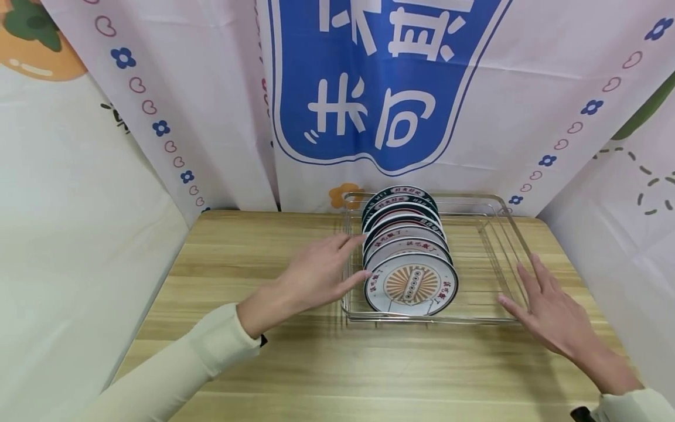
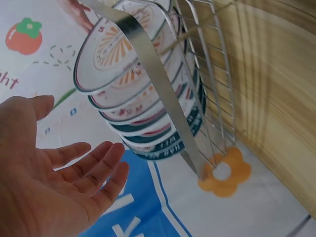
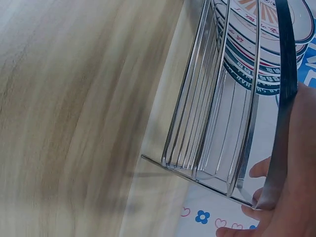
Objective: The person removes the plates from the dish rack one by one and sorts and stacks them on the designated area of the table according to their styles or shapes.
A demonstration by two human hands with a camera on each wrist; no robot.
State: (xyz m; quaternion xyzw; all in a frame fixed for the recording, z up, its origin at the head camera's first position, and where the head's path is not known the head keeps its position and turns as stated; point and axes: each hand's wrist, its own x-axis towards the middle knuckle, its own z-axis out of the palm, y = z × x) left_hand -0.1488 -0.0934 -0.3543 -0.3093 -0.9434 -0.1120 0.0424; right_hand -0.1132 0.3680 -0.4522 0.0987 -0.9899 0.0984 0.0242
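Note:
Several round plates [image 1: 411,285] lean in a row, tilted, along the left side of a wire rack [image 1: 422,319]. The front ones are white with red lettering and an orange ray pattern; those at the back have dark green rims. My left hand [image 1: 316,272] is beside the row's left edge, fingers relaxed and spread. In the left wrist view, a gap shows between its fingertips and the plates [image 2: 113,54]. My right hand [image 1: 559,319] is at the rack's right rim, fingers extended and thumb apart. In the right wrist view, the flat metal rim [image 3: 284,98] partly covers this hand.
The rack stands on a wooden table [image 1: 379,375] near its back edge. A printed cloth [image 1: 227,117] with a blue emblem hangs right behind it. White cloth sides [image 1: 68,234] border the table at left and right.

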